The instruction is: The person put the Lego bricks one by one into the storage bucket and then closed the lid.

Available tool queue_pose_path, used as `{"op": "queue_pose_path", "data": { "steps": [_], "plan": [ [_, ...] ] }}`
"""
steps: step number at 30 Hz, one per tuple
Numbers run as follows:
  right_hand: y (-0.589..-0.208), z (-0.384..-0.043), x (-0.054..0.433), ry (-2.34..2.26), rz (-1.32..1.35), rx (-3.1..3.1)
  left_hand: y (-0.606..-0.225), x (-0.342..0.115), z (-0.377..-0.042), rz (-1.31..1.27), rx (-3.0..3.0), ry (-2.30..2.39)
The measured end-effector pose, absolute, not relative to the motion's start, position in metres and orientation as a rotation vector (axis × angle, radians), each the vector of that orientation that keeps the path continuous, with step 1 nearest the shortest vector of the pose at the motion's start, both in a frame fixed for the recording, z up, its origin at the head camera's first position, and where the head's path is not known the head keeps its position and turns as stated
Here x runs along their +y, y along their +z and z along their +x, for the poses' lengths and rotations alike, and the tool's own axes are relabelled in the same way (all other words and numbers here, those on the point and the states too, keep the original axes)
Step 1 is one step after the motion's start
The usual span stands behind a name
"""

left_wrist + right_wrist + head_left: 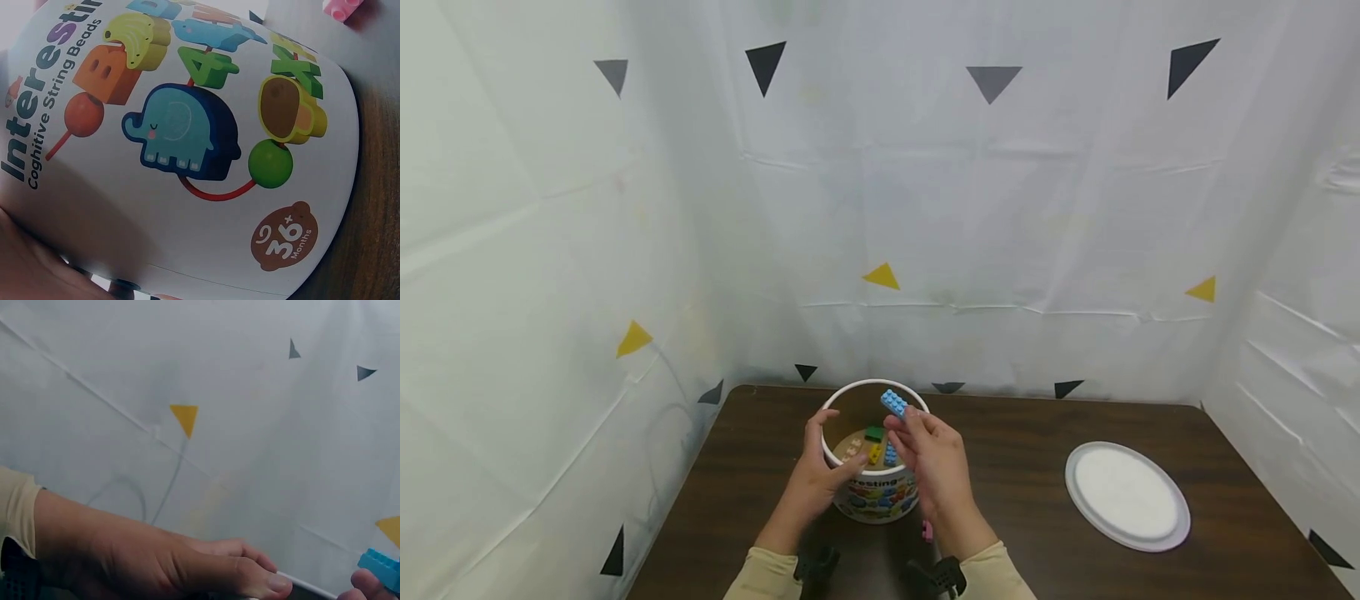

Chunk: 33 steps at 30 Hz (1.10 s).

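A round white tub (874, 500) with printed bead pictures stands on the table. My left hand (812, 479) grips its left side, thumb over the near rim; in the left wrist view the printed wall (187, 237) fills most of the frame. My right hand (942, 471) pinches a light blue toy brick (894, 403) between thumb and fingertips, over the right part of the tub's opening. That brick (380, 570) also shows in the right wrist view. Inside the tub lie a green brick (874, 434), a yellow brick (875, 452), a blue brick (891, 454) and a pale piece (852, 448).
On the brown table (1022, 533), a pink brick (927, 531) lies near the tub, partly hidden by my right wrist. A round white plate (1131, 496) sits farther right. White sheeting (925, 208) with coloured triangles hangs behind the table and at both sides.
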State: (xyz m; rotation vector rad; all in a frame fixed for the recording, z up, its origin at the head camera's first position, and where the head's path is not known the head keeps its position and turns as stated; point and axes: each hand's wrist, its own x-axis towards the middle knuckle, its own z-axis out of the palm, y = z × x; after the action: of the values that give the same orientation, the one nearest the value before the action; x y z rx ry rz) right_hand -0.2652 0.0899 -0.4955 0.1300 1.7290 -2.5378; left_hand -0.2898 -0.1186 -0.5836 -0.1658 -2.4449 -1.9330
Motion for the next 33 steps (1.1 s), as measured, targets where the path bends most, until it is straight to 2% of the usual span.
{"op": "queue_pose_path", "data": {
  "steps": [10, 33],
  "plan": [
    [-0.498, -0.267, 0.098, -2.460, -0.001, 1.785, -0.583, -0.116, -0.290, -0.199, -2.445, -1.943],
    [-0.505, -0.264, 0.102, -2.526, -0.001, 1.765, -0.583, -0.113, -0.290, -0.189, -2.457, -1.944]
  ]
}}
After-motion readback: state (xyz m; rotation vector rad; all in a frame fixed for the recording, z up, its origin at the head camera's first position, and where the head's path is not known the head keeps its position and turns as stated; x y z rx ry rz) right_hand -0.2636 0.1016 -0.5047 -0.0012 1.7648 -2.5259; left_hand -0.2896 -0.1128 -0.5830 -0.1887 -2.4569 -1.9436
